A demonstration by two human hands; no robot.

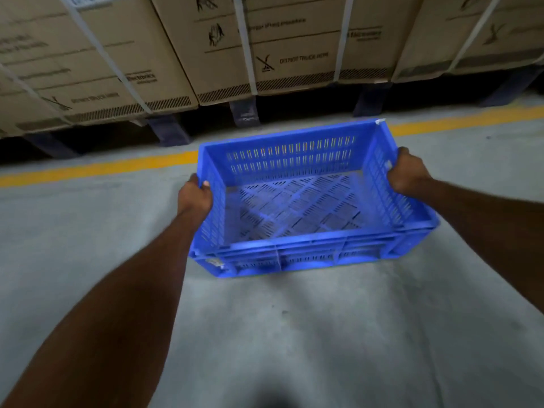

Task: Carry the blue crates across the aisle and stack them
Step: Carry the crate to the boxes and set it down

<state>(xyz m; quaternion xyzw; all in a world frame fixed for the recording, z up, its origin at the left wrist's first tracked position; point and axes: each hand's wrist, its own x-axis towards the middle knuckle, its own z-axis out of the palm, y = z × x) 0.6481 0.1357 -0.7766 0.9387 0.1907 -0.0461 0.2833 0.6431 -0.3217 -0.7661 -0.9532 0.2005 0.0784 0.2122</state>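
One empty blue crate (294, 245) with slotted walls and a perforated floor is in the middle of the view, held over the grey concrete floor. My left hand (195, 197) grips the rim of its left short side. My right hand (407, 172) grips the rim of its right short side. The crate is tilted a little, its right end farther from me. Both arms reach forward from the bottom corners of the view. No other blue crate is in sight.
A yellow floor line (97, 169) runs across beyond the crate. Behind it stand large strapped cardboard boxes (294, 48) on dark blue pallets (244, 113). Grey concrete floor (323, 334) lies between me and the crate.
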